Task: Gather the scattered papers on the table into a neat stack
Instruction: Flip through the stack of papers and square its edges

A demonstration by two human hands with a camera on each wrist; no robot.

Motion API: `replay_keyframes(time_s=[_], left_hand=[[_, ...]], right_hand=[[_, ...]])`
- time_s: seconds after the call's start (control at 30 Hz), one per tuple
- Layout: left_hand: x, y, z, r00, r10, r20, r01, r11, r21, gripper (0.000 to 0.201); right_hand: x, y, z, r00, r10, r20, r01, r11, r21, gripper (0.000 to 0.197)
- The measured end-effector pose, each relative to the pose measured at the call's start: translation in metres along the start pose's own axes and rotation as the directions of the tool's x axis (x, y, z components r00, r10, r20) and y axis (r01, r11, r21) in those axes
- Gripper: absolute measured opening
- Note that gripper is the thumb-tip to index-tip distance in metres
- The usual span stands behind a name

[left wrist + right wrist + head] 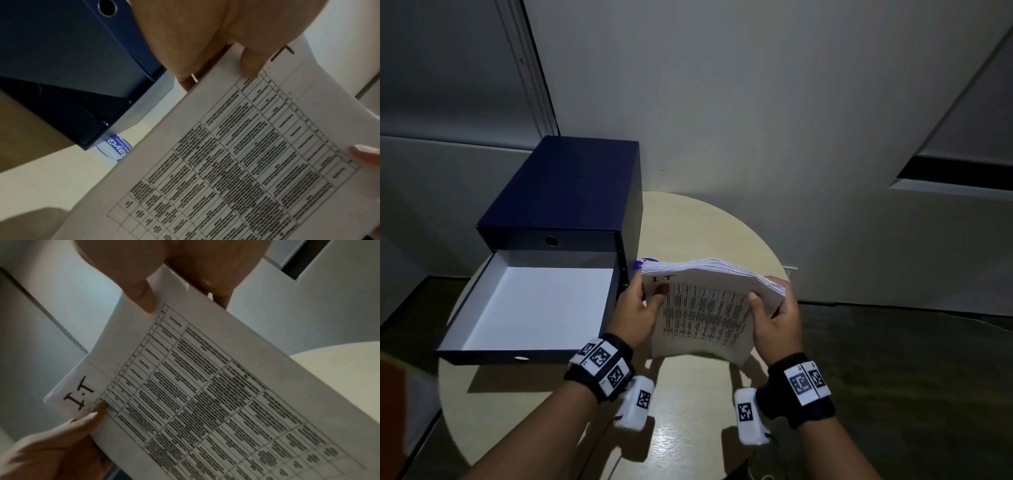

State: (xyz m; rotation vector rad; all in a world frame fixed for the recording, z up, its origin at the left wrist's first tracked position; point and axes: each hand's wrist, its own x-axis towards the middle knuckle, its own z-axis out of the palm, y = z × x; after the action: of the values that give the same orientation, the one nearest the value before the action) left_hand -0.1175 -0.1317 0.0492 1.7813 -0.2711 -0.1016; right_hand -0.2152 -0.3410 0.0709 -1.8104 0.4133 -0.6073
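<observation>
I hold the stack of papers (709,308) up on edge over the round table (688,428), its lower edge close to the tabletop (whether it touches, I cannot tell). My left hand (637,313) grips the stack's left edge, thumb pressed on the front sheet beside the large printed "I.T", the other fingers behind. My right hand (777,322) grips the right edge the same way, thumb on the front and fingers wrapped round the back. The front sheet carries a dense printed table, and the top edges of the sheets fan slightly, not quite flush. On each wrist I wear a black band with square markers.

Left of the stack stands a dark blue drawer box (571,192), its lower drawer (534,308) pulled open toward me, showing a white inside; the upper drawer is shut and has a round finger hole. Just beyond the stack's left corner, by the box's foot, a small blue-and-white label (119,146) lies on the table. Beyond the stack, past the table, rises a pale wall (756,102).
</observation>
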Motion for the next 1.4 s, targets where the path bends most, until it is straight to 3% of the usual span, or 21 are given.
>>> replay_keyframes(time_s=[0.07, 0.13, 0.2, 0.27, 0.33, 0.4, 0.47, 0.57, 0.7, 0.8, 0.93, 1.0, 1.03, 1.07, 1.1, 1.13, 1.17, 1.3, 1.4], left_hand=[[0.000, 0.000, 0.004, 1.000, -0.020, 0.001, 0.020, 1.000, -0.019, 0.039], [0.000, 0.001, 0.005, 1.000, -0.026, 0.015, 0.027, 0.998, -0.055, 0.046], [0.001, 0.000, 0.005, 1.000, -0.002, 0.028, 0.004, 0.997, -0.080, 0.048], [0.003, -0.003, 0.005, 0.999, 0.021, 0.027, -0.019, 0.996, -0.083, 0.043], [0.002, -0.003, 0.006, 0.999, 0.039, 0.019, -0.038, 0.997, -0.064, 0.040], [0.000, 0.003, 0.008, 0.997, 0.062, 0.037, -0.060, 0.997, -0.058, 0.036], [-0.002, 0.008, 0.008, 0.996, 0.072, 0.050, -0.070, 0.997, -0.036, 0.043], [0.000, 0.006, 0.004, 0.999, 0.044, 0.029, -0.043, 0.999, -0.029, 0.055], [0.000, 0.002, 0.003, 1.000, -0.011, 0.013, 0.012, 0.995, -0.098, 0.057], [0.000, 0.005, 0.003, 1.000, -0.006, 0.021, 0.008, 0.995, -0.101, 0.051], [0.000, 0.010, 0.002, 0.998, -0.011, 0.054, 0.016, 0.995, -0.098, 0.043], [0.001, 0.012, 0.002, 0.999, 0.001, 0.044, 0.003, 0.995, -0.101, 0.044], [0.001, 0.013, 0.001, 0.999, 0.001, 0.038, 0.003, 0.994, -0.105, 0.046], [0.001, 0.015, 0.001, 0.999, 0.006, 0.035, -0.002, 0.994, -0.108, 0.047], [0.001, 0.015, 0.001, 1.000, 0.007, 0.028, -0.004, 0.995, -0.103, 0.046], [0.001, 0.014, 0.001, 0.999, 0.019, 0.028, -0.016, 0.996, -0.089, 0.042], [0.000, 0.015, 0.002, 0.999, 0.029, 0.025, -0.027, 0.997, -0.072, 0.039], [0.001, 0.022, 0.011, 0.999, 0.048, 0.004, -0.048, 0.999, -0.007, 0.030], [-0.002, 0.038, 0.018, 0.989, 0.137, -0.046, -0.136, 0.990, 0.028, 0.032]], right_hand=[[0.000, -0.007, 0.001, 1.000, -0.014, -0.015, 0.013, 0.999, -0.040, 0.038], [0.002, -0.023, 0.003, 0.980, -0.177, -0.086, 0.160, 0.972, -0.174, 0.049], [0.001, -0.050, 0.010, 0.898, -0.439, -0.039, 0.384, 0.823, -0.418, 0.065], [-0.009, -0.081, 0.028, 0.816, -0.560, 0.144, 0.535, 0.637, -0.555, 0.077], [-0.019, -0.094, 0.048, 0.749, -0.529, 0.399, 0.656, 0.508, -0.558, 0.084], [-0.024, -0.089, 0.066, 0.678, -0.356, 0.643, 0.734, 0.370, -0.569, 0.085], [-0.022, -0.083, 0.071, 0.649, -0.272, 0.711, 0.757, 0.331, -0.564, 0.083], [-0.016, -0.087, 0.067, 0.711, -0.355, 0.607, 0.701, 0.433, -0.567, 0.080], [-0.011, -0.075, 0.057, 0.721, -0.294, 0.628, 0.693, 0.341, -0.636, 0.080], [-0.005, -0.073, 0.036, 0.847, -0.283, 0.450, 0.532, 0.451, -0.717, 0.079], [0.002, -0.062, 0.010, 0.875, -0.254, 0.413, 0.483, 0.380, -0.789, 0.073], [0.014, -0.047, -0.006, 0.937, -0.251, 0.243, 0.342, 0.514, -0.787, 0.070], [0.020, -0.037, -0.014, 0.967, -0.177, 0.183, 0.255, 0.677, -0.691, 0.068], [0.024, -0.029, -0.020, 0.983, -0.063, 0.174, 0.141, 0.863, -0.486, 0.063], [0.025, -0.021, -0.023, 0.978, 0.038, 0.204, 0.013, 0.971, -0.240, 0.056], [0.025, -0.013, -0.022, 0.971, 0.094, 0.219, -0.083, 0.995, -0.057, 0.049], [0.023, -0.009, -0.020, 0.974, 0.109, 0.198, -0.116, 0.993, 0.021, 0.043], [0.016, -0.004, -0.003, 0.992, 0.072, 0.107, -0.072, 0.997, -0.010, 0.023], [0.016, -0.020, 0.004, 0.997, -0.066, 0.046, 0.068, 0.997, -0.041, 0.020]])
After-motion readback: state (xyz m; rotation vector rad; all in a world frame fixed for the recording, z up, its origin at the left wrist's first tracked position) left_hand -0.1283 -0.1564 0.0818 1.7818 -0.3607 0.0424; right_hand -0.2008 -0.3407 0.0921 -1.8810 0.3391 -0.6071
